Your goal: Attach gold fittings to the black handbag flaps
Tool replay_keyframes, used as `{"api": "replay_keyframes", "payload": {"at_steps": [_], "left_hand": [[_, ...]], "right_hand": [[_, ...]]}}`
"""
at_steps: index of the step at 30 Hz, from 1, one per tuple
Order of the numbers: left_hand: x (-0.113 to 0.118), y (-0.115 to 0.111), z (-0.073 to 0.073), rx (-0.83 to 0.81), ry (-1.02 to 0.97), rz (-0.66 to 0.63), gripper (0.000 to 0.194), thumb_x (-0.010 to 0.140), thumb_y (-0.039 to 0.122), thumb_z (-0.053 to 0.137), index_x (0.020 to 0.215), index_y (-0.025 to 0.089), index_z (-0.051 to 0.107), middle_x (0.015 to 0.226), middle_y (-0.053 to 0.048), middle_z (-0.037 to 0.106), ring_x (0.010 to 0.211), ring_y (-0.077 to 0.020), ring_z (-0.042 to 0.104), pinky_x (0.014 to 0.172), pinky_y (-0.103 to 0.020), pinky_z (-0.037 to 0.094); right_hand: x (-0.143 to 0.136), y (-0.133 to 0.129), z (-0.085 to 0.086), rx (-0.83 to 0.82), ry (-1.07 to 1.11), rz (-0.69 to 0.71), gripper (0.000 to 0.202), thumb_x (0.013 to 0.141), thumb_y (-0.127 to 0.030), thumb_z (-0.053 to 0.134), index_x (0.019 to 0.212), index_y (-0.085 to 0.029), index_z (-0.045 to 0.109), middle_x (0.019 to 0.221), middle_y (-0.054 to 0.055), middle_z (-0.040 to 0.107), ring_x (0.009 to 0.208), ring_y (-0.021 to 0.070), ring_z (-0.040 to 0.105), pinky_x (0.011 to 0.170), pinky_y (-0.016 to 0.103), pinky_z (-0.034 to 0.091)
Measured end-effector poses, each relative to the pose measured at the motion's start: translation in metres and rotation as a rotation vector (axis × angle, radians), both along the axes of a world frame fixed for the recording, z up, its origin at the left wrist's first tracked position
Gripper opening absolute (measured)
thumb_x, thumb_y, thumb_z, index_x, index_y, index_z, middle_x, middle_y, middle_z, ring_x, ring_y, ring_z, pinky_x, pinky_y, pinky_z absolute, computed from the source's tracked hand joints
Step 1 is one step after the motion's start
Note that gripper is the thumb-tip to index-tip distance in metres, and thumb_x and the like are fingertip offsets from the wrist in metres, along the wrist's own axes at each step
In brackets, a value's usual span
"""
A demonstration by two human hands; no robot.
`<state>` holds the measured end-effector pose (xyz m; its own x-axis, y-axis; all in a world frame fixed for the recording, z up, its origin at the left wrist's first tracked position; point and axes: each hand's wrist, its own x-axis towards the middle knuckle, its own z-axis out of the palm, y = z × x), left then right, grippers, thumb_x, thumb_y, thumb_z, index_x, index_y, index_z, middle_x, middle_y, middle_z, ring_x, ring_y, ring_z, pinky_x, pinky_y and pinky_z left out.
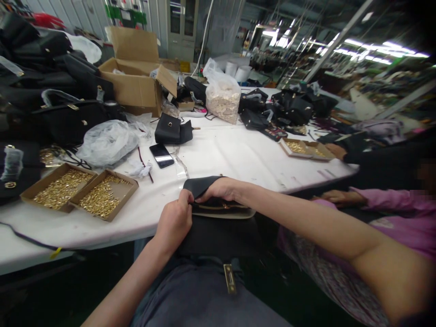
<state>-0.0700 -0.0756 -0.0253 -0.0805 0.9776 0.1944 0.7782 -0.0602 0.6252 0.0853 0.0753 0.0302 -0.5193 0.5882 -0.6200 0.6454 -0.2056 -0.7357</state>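
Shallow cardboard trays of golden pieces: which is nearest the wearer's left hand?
The right tray of the left pair; its neighbour sits farther from the left hand, and the other two trays lie on the table's right side.

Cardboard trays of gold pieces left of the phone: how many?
2, side by side at near left on the white table: the left tray and the right tray. More could be hidden among the black bags.

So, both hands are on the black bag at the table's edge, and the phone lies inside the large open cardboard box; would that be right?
Not quite: the head view shows the phone on the white table. The left hand and right hand are on the black bag at the table's edge.
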Motion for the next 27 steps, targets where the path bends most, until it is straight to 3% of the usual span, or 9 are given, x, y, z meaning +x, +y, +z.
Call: {"api": "replay_keyframes", "payload": {"at_steps": [4, 9, 16, 22, 27], "left_hand": [[-0.003, 0.003, 0.0, 0.025, -0.105, 0.002, 0.031, 0.093, 0.002, 0.058, 0.112, 0.025, 0.051, 0.093, -0.004, 0.071, 0.088, -0.0304, 0.075, 0.074, -0.035, 0.045], [-0.005, 0.005, 0.001, 0.032, -0.226, 0.029, 0.035, 0.088, -0.003, 0.063, 0.106, 0.025, 0.052, 0.095, -0.002, 0.071, 0.093, -0.0276, 0.075, 0.08, -0.033, 0.048], [0.0, 0.003, 0.008, 0.03, -0.287, 0.055, 0.034, 0.085, -0.004, 0.064, 0.102, 0.023, 0.054, 0.094, -0.004, 0.071, 0.091, -0.027, 0.074, 0.081, -0.034, 0.051], [-0.002, 0.0, 0.012, 0.03, -0.385, 0.131, 0.027, 0.088, 0.005, 0.069, 0.108, 0.022, 0.063, 0.1, -0.009, 0.078, 0.098, -0.0299, 0.078, 0.082, -0.036, 0.061], [0.005, -0.005, 0.003, 0.046, -0.462, 0.17, 0.038, 0.09, 0.0, 0.063, 0.12, 0.023, 0.066, 0.116, -0.011, 0.081, 0.112, -0.0305, 0.079, 0.089, -0.037, 0.066]], "right_hand": [[-0.001, 0.001, -0.002, -0.096, -0.029, -0.022, 0.039, 0.05, -0.021, 0.105, 0.077, -0.018, 0.077, 0.079, 0.001, 0.079, 0.073, 0.0173, 0.066, 0.07, 0.028, 0.054], [0.001, 0.001, -0.004, -0.031, 0.016, 0.029, 0.03, 0.058, -0.017, 0.099, 0.082, -0.017, 0.081, 0.088, 0.001, 0.081, 0.076, 0.0154, 0.065, 0.07, 0.025, 0.052], [0.011, -0.003, 0.002, -0.031, 0.081, 0.049, 0.04, 0.053, -0.027, 0.104, 0.086, -0.019, 0.083, 0.097, 0.003, 0.084, 0.087, 0.0205, 0.071, 0.073, 0.028, 0.057], [0.021, -0.007, -0.004, 0.025, 0.203, 0.088, 0.05, 0.067, -0.041, 0.099, 0.111, -0.021, 0.085, 0.113, 0.003, 0.084, 0.105, 0.0234, 0.074, 0.094, 0.032, 0.059], [0.024, -0.022, -0.007, 0.196, 0.209, 0.082, 0.044, 0.083, -0.044, 0.089, 0.123, -0.025, 0.083, 0.119, 0.001, 0.084, 0.116, 0.0249, 0.074, 0.105, 0.032, 0.056]]}}
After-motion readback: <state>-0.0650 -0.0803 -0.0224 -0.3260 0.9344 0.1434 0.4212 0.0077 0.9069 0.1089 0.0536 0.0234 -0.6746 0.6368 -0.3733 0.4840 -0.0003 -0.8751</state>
